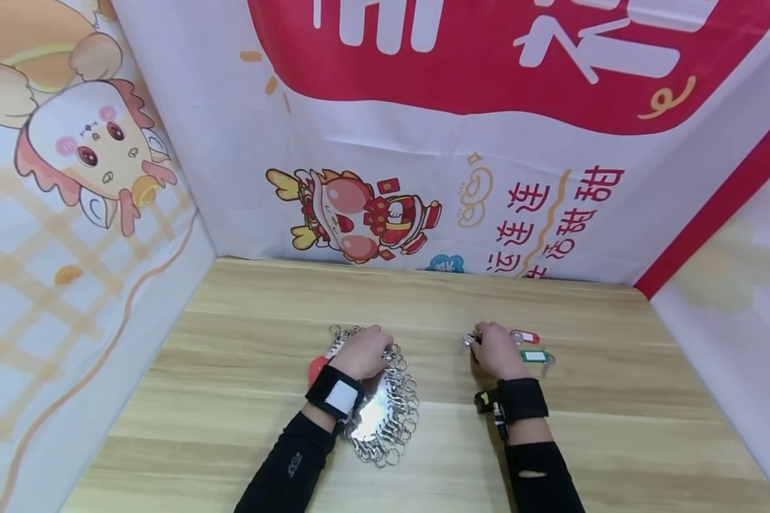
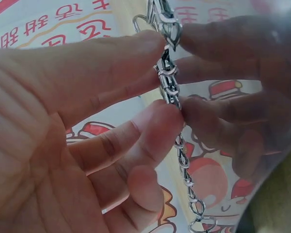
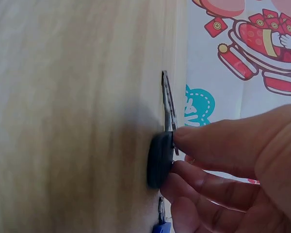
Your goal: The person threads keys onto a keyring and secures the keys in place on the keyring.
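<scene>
My left hand (image 1: 362,353) is over a shiny round plate (image 1: 372,417) whose edge carries many small metal rings (image 1: 401,399). In the left wrist view, thumb and fingers pinch the linked rings (image 2: 169,87) along the rim, and the plate mirrors the hand. A red piece (image 1: 317,369) shows beside that hand. To the right, my right hand (image 1: 500,350) pinches a key (image 3: 160,158) with a black head, low over the table. A second metal blade lies alongside its blade in the right wrist view. Below it hangs or lies a blue tag (image 3: 162,227), partly cut off.
A red key tag (image 1: 526,336) and a green key tag (image 1: 535,355) with a key lie just right of the right hand. The wooden table (image 1: 244,427) ends at a printed cloth wall (image 1: 231,214) behind and at the sides.
</scene>
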A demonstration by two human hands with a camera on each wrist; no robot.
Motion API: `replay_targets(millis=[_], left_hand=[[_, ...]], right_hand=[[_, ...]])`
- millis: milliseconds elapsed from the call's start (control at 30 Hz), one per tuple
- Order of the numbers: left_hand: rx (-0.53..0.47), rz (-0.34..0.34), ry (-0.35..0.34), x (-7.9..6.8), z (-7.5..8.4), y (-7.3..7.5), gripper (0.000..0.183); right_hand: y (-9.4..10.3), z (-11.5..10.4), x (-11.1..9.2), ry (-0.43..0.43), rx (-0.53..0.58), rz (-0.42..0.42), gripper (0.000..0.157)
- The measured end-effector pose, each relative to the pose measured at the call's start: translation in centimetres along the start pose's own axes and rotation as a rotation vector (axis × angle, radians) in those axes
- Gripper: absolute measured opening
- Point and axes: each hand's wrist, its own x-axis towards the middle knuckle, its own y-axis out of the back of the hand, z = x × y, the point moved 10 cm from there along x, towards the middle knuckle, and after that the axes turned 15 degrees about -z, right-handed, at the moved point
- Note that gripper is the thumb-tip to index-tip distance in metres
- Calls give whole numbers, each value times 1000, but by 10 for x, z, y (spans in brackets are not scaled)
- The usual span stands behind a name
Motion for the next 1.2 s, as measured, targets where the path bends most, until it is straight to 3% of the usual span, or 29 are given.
replay_targets(millis=[133, 300, 500, 733, 900, 1200], left_hand=[[2, 2, -8, 4, 2, 0, 17], [16, 7, -12, 6, 7, -3, 15], [49, 16, -31, 6, 15, -6, 20], [59, 20, -64, 8, 23, -9, 7], [56, 7, -56, 7, 22, -12, 17], [50, 35, -95, 7, 23, 0, 20]], right_hand=[[3, 3, 3, 12, 18, 9, 15], [1, 9, 1, -37, 48, -13, 6], [0, 10, -6, -54, 43, -26, 9], [2, 6, -9, -33, 49, -21, 11], [1, 7, -13, -32, 52, -24, 12], [12, -1, -16, -7, 124, -14, 12]])
